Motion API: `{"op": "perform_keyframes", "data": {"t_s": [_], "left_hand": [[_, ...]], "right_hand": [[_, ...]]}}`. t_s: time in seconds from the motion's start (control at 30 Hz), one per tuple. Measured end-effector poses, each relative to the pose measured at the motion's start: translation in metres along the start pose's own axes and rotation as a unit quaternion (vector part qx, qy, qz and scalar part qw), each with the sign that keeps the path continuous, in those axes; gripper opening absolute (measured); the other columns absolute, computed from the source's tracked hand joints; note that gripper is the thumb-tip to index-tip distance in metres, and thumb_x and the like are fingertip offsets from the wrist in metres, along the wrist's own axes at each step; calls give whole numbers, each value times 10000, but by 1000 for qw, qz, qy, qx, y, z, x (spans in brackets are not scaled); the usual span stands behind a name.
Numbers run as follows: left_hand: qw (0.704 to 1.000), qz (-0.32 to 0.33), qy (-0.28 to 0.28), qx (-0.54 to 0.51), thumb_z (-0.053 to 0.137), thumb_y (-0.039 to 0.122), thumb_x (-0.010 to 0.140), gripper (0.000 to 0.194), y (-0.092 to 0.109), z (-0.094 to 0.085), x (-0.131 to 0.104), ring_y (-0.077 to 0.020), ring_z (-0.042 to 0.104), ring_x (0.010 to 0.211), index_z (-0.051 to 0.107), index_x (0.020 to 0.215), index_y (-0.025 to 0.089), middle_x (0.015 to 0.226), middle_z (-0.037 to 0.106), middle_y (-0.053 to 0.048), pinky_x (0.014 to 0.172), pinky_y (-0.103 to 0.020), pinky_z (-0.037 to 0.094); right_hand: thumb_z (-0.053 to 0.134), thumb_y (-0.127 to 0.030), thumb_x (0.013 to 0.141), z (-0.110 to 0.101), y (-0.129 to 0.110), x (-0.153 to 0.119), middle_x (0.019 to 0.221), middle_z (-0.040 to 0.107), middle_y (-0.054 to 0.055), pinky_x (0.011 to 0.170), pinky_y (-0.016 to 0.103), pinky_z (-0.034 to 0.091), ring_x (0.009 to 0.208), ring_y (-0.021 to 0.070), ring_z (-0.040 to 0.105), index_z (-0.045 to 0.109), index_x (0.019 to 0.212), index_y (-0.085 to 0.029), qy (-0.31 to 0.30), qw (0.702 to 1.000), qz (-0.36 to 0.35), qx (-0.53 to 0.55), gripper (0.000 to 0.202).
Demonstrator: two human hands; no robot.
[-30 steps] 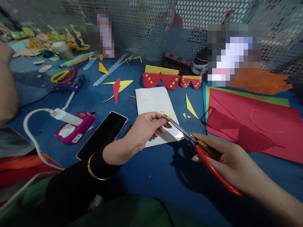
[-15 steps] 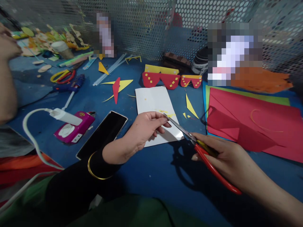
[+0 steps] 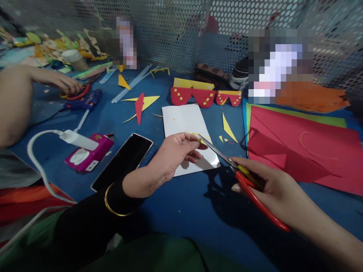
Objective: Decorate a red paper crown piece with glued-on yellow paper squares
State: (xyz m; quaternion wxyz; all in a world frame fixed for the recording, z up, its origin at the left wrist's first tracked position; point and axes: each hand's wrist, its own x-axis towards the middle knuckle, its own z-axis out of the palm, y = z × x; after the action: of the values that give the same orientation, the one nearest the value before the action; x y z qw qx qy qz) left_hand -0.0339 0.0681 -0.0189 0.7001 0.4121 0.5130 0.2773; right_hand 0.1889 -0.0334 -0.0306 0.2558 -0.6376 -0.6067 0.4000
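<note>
Now pinches a small yellow piece [image 3: 199, 140] in the narrow grip of the left hand [image 3: 181, 149] above the white sheet [image 3: 184, 118], and wraps the right hand [image 3: 269, 185] round the scissors [image 3: 250, 192] at four o'clock from there, pointing the blades [image 3: 214, 148] toward ten, with red paper glasses [image 3: 193, 92] at twelve and the phone [image 3: 122, 162] at nine.

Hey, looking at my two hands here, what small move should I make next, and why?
I'd probably make one short snip in the yellow scrap that your left hand seems to pinch. The scissors in your right hand have their tips right beside it, and the white sheet underneath would likely catch the offcut.
</note>
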Motion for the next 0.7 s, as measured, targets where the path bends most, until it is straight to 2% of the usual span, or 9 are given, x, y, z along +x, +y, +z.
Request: {"op": "perform_keyframes", "data": {"t_s": [0.13,0.33,0.5,0.7], "left_hand": [[1000,-1,-1,-9,623,157,913,37,0,0,0,-66,650,620,628,876,155,933,768,-66,524,-167,468],[1000,9,0,-18,616,132,905,49,0,-1,0,-59,647,605,632,862,151,893,761,-53,531,-163,484],[1000,11,-11,-4,589,121,916,68,0,0,0,-59,628,562,627,870,155,783,735,-21,494,-160,464],[1000,-4,13,25,570,110,928,91,5,2,-2,-65,603,509,581,863,173,690,707,-4,492,-175,451]], "right_hand": [[775,-458,791,1,-2,-1,994,786,54,719,302,646,834,237,764,705,1274,-247,11,1000,-1,1,532],[782,-433,787,1,-3,-1,1010,769,59,725,305,653,840,240,773,686,1288,-256,-13,999,24,47,539],[679,-417,890,-1,-1,-2,1084,769,70,747,312,648,901,248,777,652,1335,-261,-26,1000,1,-7,473],[664,-366,898,-2,-3,-3,1027,784,45,713,260,625,862,212,772,659,1336,-253,-13,997,-41,-60,452]]}}
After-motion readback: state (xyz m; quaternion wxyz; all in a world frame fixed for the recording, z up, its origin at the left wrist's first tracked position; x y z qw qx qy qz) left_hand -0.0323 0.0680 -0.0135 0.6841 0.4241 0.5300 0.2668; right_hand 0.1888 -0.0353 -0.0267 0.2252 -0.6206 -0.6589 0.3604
